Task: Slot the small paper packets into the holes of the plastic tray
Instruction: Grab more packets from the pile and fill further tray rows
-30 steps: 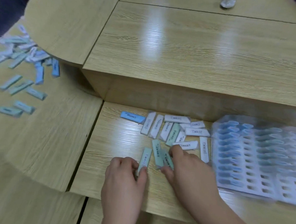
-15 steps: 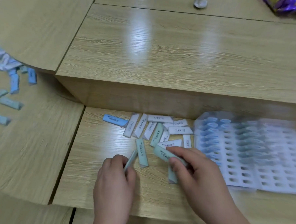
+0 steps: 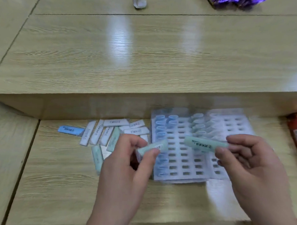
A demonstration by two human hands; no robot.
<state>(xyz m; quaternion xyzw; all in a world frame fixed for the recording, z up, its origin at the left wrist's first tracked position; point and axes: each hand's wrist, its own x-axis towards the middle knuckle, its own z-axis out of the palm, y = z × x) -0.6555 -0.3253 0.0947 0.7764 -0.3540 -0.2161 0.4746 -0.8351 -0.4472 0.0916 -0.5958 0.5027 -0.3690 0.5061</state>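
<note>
Both hands are busy at once here, and that is where I'd expect trouble. Nothing pins the thin translucent white plastic tray with rows of small oblong holes (image 3: 179, 179), so a packet pressed in at a slant could, I think, catch a hole's rim and shove or tip the whole sheet across the pale wood-grain counter (image 3: 58, 176). The blue packets already standing in the tray's left columns (image 3: 160, 129) sit right under the left hand's reach. A careless knuckle could knock them askew.

The left hand (image 3: 125, 163) pinches a pale green paper packet (image 3: 153, 147) between thumb and fingertips. The packet points off toward 2 o'clock, over the tray's left edge. The right hand (image 3: 248, 164) pinches the right end of a second pale green packet with dark print (image 3: 205, 144). This one lies almost level, its free end toward 9 o'clock, held above the middle of the tray, with the remaining fingers curled below. Neither packet is in a hole yet, and both lie flat rather than end-down, so each needs turning first. Held by one end only, either could slip during that turn.

The loose heap of white and green packets (image 3: 113, 131) waits at 9 o'clock from the tray, a single blue packet (image 3: 70, 129) further out the same way.
</note>
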